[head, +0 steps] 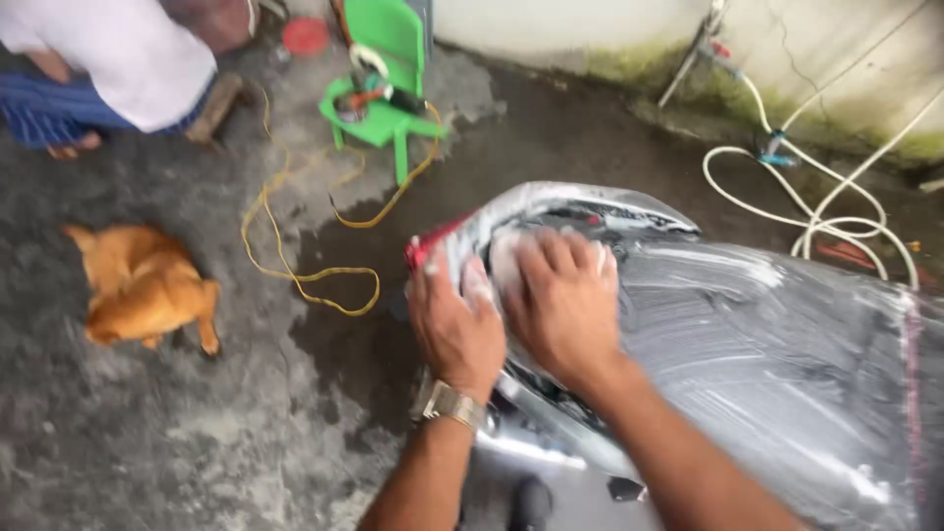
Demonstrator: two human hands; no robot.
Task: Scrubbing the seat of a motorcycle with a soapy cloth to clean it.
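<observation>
A soapy black motorcycle seat fills the right half of the head view, streaked with white foam. Its silver rear cowl and red tail light point toward the far side. My right hand presses flat on a foamy white sponge at the rear end of the seat. My left hand, with a metal watch on the wrist, lies beside it on the seat's rear left edge, fingers covered in suds. Whether the left hand grips anything is hidden.
Wet concrete ground lies all around. An orange dog lies at the left. A green plastic chair stands at the back with a yellow cord trailing from it. White hoses coil by the far wall. A person in a white shirt crouches at top left.
</observation>
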